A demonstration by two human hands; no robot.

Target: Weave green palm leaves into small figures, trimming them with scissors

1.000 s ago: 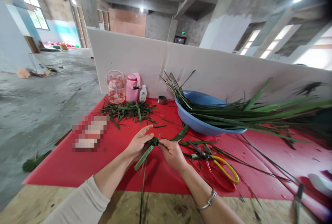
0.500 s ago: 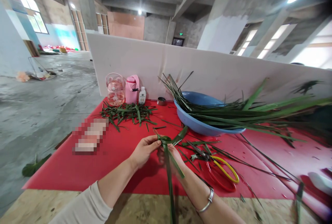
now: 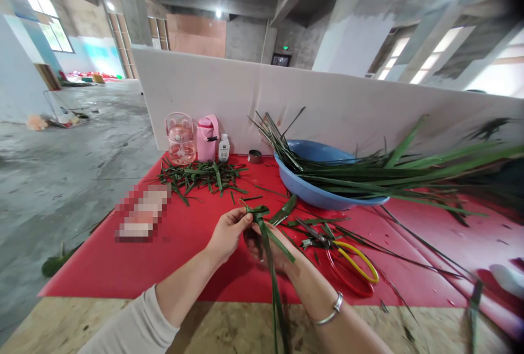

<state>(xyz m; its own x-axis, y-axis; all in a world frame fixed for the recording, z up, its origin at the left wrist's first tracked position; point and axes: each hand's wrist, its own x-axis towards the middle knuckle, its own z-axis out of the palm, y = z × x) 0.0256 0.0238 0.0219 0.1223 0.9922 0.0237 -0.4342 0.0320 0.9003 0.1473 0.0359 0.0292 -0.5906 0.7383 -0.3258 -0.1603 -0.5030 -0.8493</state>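
Observation:
My left hand pinches a folded knot of green leaf strips between thumb and fingertips, above the red-covered table. A thin loop stands up at the knot's left side. My right hand is closed just below the knot, gripping the leaf strip; the strips partly hide its fingers. Long strip tails hang down past my right wrist, which wears a silver bangle. Right of my hands lie scissors with one yellow and one red handle, among loose leaf pieces.
A blue basin full of long green leaves stands at the back right. A pile of leaf scraps lies before a clear pink bottle, a pink flask, a small white bottle and a round tin. A white panel rises behind.
My right hand has shifted slightly down and turned, so more of its curled fingers show under the knot. The hanging strip tails have swung to the right. My left hand keeps its pinch.

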